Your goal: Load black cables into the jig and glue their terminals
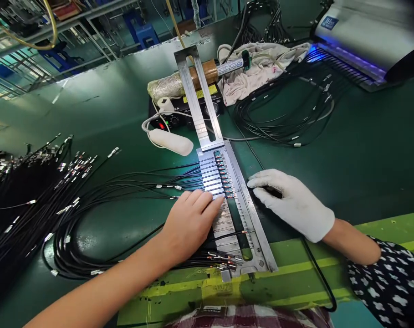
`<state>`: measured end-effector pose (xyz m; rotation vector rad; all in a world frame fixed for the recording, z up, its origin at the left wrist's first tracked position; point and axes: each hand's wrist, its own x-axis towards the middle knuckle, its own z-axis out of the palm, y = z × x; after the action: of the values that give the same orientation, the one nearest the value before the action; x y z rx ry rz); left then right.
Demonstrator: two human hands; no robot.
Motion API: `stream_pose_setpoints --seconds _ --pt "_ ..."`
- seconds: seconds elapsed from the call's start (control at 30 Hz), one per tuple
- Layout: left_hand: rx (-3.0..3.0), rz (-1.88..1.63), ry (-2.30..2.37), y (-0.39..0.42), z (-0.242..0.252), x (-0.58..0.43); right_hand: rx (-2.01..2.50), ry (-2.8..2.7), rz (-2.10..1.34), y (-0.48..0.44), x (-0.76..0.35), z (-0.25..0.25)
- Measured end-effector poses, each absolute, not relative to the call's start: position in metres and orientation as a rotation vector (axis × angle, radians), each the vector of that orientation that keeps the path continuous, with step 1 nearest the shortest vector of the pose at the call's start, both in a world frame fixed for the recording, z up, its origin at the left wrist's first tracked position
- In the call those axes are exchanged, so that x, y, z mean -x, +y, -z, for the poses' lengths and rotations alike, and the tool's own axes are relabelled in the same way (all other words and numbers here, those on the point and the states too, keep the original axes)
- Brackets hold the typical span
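Observation:
A long slotted metal fixture [242, 196] lies in front of me, with several thin black cables [148, 173] laid side by side across its upper half. Bare, my left hand [189, 223] has its fingers pressed together on a cable at the fixture's middle, the thumb near its stripped end. One more cable [227, 235] crosses lower down. My right hand [292, 200], in a white glove, rests just right of the fixture with curled fingers. What those fingers hold, if anything, is hidden. A thicker black cord [321, 269] comes out below the glove.
Bundles of cables with metal ends [80, 171] lie at left; a coil [261, 123] lies at back right. Behind the fixture stand a black control box [174, 120], a wrapped cylinder [166, 86], a white cloth [241, 82] and a lamp unit [360, 41] glowing violet.

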<state>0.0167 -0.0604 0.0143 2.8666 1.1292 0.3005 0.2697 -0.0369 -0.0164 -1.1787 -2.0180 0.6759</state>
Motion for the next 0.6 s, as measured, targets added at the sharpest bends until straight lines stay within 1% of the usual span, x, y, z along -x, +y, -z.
stream_pose_setpoints --seconds 0.13,0.23,0.33,0.43,0.6 --pt "-2.192 -0.286 1.182 -0.097 -0.023 -0.006 1.208 -2.017 -0.691 -0.041 -0.269 0.016" --pt "-2.014 -0.365 1.210 -0.107 -0.024 -0.005 1.235 -2.014 -0.716 -0.039 -0.268 0.015" --pt "-2.021 -0.507 1.241 -0.100 -0.024 -0.004 1.247 -2.010 -0.746 -0.038 -0.268 0.015" --pt "-2.221 -0.647 1.321 -0.085 -0.021 -0.001 1.258 -2.000 -0.760 -0.038 -0.268 0.015" --pt "-2.506 -0.627 1.360 -0.072 -0.007 0.004 1.288 -1.982 -0.787 -0.037 -0.267 0.014"
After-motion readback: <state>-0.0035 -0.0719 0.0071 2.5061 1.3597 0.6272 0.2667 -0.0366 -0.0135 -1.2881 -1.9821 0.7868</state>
